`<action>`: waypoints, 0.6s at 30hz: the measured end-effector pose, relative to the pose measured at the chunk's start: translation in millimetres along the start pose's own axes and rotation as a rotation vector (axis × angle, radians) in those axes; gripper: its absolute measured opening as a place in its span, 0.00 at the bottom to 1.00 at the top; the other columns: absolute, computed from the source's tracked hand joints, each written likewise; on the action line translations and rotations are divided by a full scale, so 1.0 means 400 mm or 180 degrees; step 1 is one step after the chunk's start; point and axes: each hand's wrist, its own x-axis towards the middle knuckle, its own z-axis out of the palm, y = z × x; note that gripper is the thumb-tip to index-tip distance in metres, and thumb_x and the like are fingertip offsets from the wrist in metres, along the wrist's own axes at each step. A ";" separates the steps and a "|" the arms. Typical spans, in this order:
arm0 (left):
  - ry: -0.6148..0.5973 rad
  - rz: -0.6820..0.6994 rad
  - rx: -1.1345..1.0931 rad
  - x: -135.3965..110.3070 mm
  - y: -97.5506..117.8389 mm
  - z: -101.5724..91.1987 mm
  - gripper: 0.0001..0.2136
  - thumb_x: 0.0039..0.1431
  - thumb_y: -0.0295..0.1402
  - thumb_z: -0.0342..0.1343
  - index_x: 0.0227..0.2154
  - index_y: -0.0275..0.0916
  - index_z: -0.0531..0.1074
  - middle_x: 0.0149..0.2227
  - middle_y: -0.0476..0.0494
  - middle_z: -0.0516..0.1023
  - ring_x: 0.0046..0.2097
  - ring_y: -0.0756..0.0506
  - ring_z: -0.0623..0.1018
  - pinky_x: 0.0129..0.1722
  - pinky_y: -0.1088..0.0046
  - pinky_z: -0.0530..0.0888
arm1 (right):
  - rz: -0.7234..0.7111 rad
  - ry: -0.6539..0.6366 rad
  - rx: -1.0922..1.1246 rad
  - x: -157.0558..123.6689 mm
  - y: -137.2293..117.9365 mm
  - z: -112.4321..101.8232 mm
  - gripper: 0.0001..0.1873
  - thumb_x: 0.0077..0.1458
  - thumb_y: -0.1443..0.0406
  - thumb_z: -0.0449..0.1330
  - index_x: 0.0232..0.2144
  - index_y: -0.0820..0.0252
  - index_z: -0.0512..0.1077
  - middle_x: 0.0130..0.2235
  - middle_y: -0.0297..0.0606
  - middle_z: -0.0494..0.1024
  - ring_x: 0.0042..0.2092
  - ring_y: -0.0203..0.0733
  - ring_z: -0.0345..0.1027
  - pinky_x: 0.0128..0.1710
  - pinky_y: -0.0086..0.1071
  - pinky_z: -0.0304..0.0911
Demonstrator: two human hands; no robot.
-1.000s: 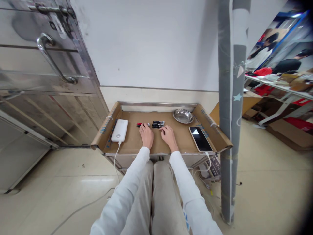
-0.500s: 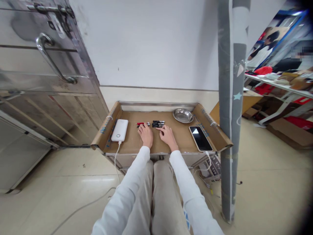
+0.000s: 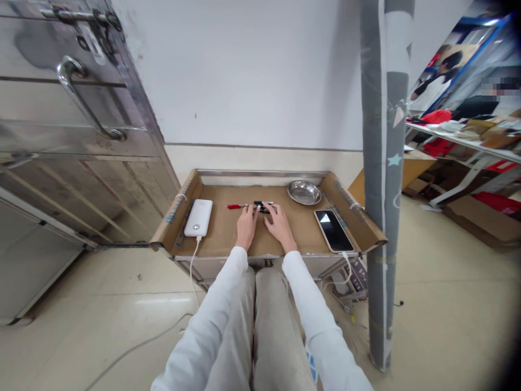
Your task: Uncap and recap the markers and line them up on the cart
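My left hand (image 3: 246, 225) is over the left ends of several black pens (image 3: 264, 203) lying side by side, its fingers closed on a black pen. From the other side, my right hand (image 3: 280, 224) touches the pens' right ends, thumb and fingers apart. The fingers of both hands hide part of the group. A red pen (image 3: 235, 206) lies to the left, its right end close to my left fingers. All the pens rest on a brown cardboard-lined table top (image 3: 220, 233).
A white power bank (image 3: 198, 218) with a cable lies at the left. At the right are a round metal dish (image 3: 304, 193) and a phone (image 3: 334, 231) on a cable. A wrapped grey pole (image 3: 385, 179) stands beside the table. Another person (image 3: 437, 84) is in the background.
My left hand has moved right, from beside the red pen to the black pens. The dark pen by the red one is gone from there. My right hand has shifted slightly over the pens.
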 end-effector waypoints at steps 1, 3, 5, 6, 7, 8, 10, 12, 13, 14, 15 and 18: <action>-0.0096 0.0177 -0.0159 -0.002 0.001 -0.002 0.14 0.65 0.41 0.42 0.44 0.41 0.68 0.41 0.42 0.71 0.38 0.46 0.74 0.36 0.74 0.68 | -0.0024 0.0017 0.0038 0.000 -0.001 -0.002 0.28 0.56 0.69 0.51 0.58 0.51 0.59 0.51 0.43 0.64 0.52 0.46 0.60 0.53 0.41 0.59; -0.0213 0.0418 -0.0356 -0.007 0.001 -0.002 0.12 0.64 0.42 0.44 0.41 0.44 0.70 0.40 0.45 0.70 0.36 0.48 0.74 0.33 0.76 0.68 | -0.0026 0.0047 0.0102 0.001 -0.002 -0.003 0.23 0.56 0.69 0.51 0.55 0.52 0.63 0.50 0.42 0.64 0.51 0.45 0.60 0.53 0.41 0.59; -0.0221 0.0532 -0.0516 -0.008 -0.002 0.003 0.11 0.64 0.41 0.46 0.39 0.43 0.71 0.39 0.45 0.69 0.36 0.49 0.74 0.33 0.76 0.68 | -0.0012 0.0042 0.0108 0.000 0.001 -0.002 0.19 0.57 0.69 0.50 0.50 0.53 0.68 0.48 0.42 0.65 0.49 0.46 0.61 0.52 0.41 0.59; -0.0177 0.0558 -0.0621 -0.008 -0.004 0.006 0.11 0.64 0.40 0.46 0.38 0.43 0.71 0.39 0.45 0.69 0.36 0.49 0.74 0.34 0.76 0.69 | -0.0017 0.0021 0.0091 -0.001 0.003 0.000 0.18 0.57 0.69 0.50 0.48 0.53 0.69 0.48 0.43 0.66 0.49 0.46 0.61 0.52 0.41 0.60; -0.0113 0.0575 -0.0751 -0.006 -0.006 0.009 0.10 0.64 0.39 0.47 0.37 0.42 0.70 0.39 0.45 0.69 0.36 0.49 0.74 0.35 0.75 0.69 | -0.0030 -0.0014 0.0069 -0.001 0.007 0.003 0.18 0.57 0.70 0.50 0.47 0.53 0.70 0.47 0.43 0.66 0.48 0.46 0.60 0.51 0.42 0.60; -0.0034 0.0595 -0.0898 -0.003 -0.008 0.012 0.09 0.64 0.38 0.47 0.37 0.41 0.70 0.38 0.45 0.69 0.36 0.49 0.74 0.37 0.74 0.70 | -0.0042 -0.0049 0.0055 -0.001 0.012 0.006 0.17 0.57 0.70 0.50 0.47 0.53 0.70 0.47 0.43 0.67 0.48 0.47 0.60 0.51 0.42 0.60; 0.0179 0.0633 -0.1202 0.002 -0.010 0.016 0.08 0.63 0.37 0.48 0.37 0.40 0.69 0.37 0.45 0.70 0.36 0.49 0.74 0.40 0.72 0.71 | -0.0036 -0.0108 0.0076 -0.002 0.022 0.014 0.18 0.57 0.70 0.49 0.47 0.53 0.71 0.45 0.42 0.68 0.47 0.47 0.60 0.50 0.43 0.61; 0.0407 0.0663 -0.1438 0.006 -0.010 0.016 0.08 0.62 0.37 0.50 0.37 0.39 0.68 0.37 0.45 0.70 0.37 0.49 0.74 0.41 0.71 0.72 | 0.0017 -0.0142 0.0179 -0.001 0.033 0.022 0.18 0.58 0.70 0.49 0.48 0.53 0.70 0.43 0.42 0.69 0.45 0.46 0.61 0.49 0.43 0.61; 0.0490 0.0676 -0.1522 0.008 -0.009 0.015 0.08 0.61 0.38 0.51 0.38 0.39 0.68 0.37 0.44 0.71 0.38 0.49 0.74 0.41 0.71 0.73 | 0.0033 -0.0154 0.0250 -0.001 0.037 0.026 0.18 0.58 0.70 0.49 0.49 0.54 0.70 0.42 0.42 0.70 0.45 0.46 0.62 0.49 0.42 0.61; 0.0547 0.0690 -0.1593 0.008 -0.008 0.014 0.09 0.61 0.38 0.51 0.39 0.39 0.68 0.37 0.44 0.71 0.38 0.49 0.74 0.40 0.71 0.73 | 0.0039 -0.0163 0.0329 0.000 0.040 0.029 0.19 0.59 0.69 0.48 0.49 0.54 0.69 0.43 0.42 0.70 0.45 0.45 0.62 0.49 0.42 0.61; 0.0571 0.0705 -0.1657 0.008 -0.007 0.012 0.09 0.61 0.38 0.52 0.40 0.39 0.67 0.38 0.44 0.71 0.39 0.49 0.74 0.40 0.71 0.74 | 0.0036 -0.0170 0.0413 0.000 0.043 0.032 0.19 0.59 0.69 0.48 0.50 0.55 0.68 0.43 0.42 0.71 0.46 0.45 0.63 0.49 0.42 0.61; 0.0579 0.0717 -0.1798 0.005 -0.004 0.008 0.11 0.60 0.38 0.52 0.43 0.39 0.67 0.41 0.43 0.72 0.38 0.50 0.75 0.40 0.72 0.74 | 0.0057 -0.0149 0.0670 0.001 0.043 0.035 0.19 0.60 0.68 0.48 0.52 0.56 0.67 0.46 0.43 0.72 0.48 0.44 0.64 0.51 0.40 0.61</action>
